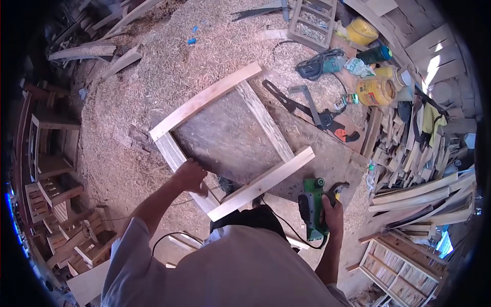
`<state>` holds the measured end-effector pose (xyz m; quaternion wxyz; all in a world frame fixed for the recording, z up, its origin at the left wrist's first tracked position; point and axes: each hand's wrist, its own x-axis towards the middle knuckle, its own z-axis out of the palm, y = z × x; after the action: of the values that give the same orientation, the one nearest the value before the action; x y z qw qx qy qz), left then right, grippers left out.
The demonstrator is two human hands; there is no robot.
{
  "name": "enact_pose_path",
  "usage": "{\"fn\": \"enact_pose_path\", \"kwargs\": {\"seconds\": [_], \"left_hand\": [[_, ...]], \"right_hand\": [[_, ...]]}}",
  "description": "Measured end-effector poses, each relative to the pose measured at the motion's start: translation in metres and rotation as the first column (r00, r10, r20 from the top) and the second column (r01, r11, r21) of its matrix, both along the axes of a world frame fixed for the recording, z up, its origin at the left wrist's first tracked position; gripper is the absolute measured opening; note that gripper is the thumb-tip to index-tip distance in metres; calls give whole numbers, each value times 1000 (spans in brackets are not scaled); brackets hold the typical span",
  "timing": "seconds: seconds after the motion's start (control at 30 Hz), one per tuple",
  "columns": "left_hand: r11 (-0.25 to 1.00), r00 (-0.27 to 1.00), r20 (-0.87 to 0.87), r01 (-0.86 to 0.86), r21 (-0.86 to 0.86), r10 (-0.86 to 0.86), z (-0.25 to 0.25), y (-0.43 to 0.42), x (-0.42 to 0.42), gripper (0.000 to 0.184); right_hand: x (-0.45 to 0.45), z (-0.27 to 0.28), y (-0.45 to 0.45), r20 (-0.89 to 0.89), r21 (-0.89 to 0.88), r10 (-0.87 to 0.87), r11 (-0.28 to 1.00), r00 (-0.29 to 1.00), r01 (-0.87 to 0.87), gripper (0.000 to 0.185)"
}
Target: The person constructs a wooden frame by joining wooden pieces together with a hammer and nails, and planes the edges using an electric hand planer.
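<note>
A four-sided wooden frame (207, 98) lies tilted across a flat brown board (220, 133). My left hand (191, 177) is closed around the frame's near-left rail, with the fingers over its inner edge. At the right, my right hand (332, 214) grips the handle of a green electric planer (309, 204). The planer sits at the near right part of the board, apart from the frame. Its black cord runs from the rear back toward my body. What supports the board is mostly hidden.
Wood shavings cover the floor (123, 107). Beyond the frame lie a handsaw (279, 95), a metal square (308, 100), a corded power tool (322, 64) and a yellow jar (376, 91). Wood offcuts (404, 138) are piled at right. Wooden furniture (56, 148) stands at left.
</note>
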<state>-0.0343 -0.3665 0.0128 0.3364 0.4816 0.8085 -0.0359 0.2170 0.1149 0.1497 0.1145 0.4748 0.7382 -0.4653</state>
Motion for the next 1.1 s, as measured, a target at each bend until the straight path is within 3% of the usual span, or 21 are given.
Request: {"fn": "enact_pose_path", "kwargs": {"seconds": [0.07, 0.1, 0.2, 0.33, 0.4, 0.6, 0.77, 0.93, 1.1], "left_hand": [[997, 997, -66, 45, 59, -41, 6, -3, 6, 80], [999, 997, -73, 39, -15, -40, 2, 0, 8, 83], [999, 994, -109, 25, 27, -22, -8, -4, 15, 77], [991, 991, -49, -123, -50, 121, 21, 6, 66, 73], [966, 958, -164, -209, 154, 234, 9, -8, 120, 69], [842, 833, -152, -539, -9, 532, 69, 20, 217, 70], [644, 648, -82, -761, -73, 757, 87, 37, 269, 80], [422, 430, -79, -901, -103, 899, 70, 61, 291, 91], [19, 12, 59, -993, -118, 998, 57, 104, 283, 100]], "right_hand": [[0, 2, -1, 13, -16, -9, 1000, 1000, 9, 38], [-1, 2, 0, 18, -24, -8, 1000, 1000, 8, 38], [1, 0, 3, -16, -55, -15, 998, 1000, 14, 35], [0, 0, 11, -8, -80, 47, 996, 999, -47, 35], [2, -2, 13, -19, -99, 67, 993, 998, -69, 36], [0, -2, 36, -41, -173, 205, 963, 978, -209, 37], [12, -8, 67, 59, -107, 412, 908, 909, -404, 46], [20, -7, 82, 55, -70, 528, 849, 848, -524, 49], [25, -10, 88, 31, -73, 553, 832, 833, -550, 44]]}}
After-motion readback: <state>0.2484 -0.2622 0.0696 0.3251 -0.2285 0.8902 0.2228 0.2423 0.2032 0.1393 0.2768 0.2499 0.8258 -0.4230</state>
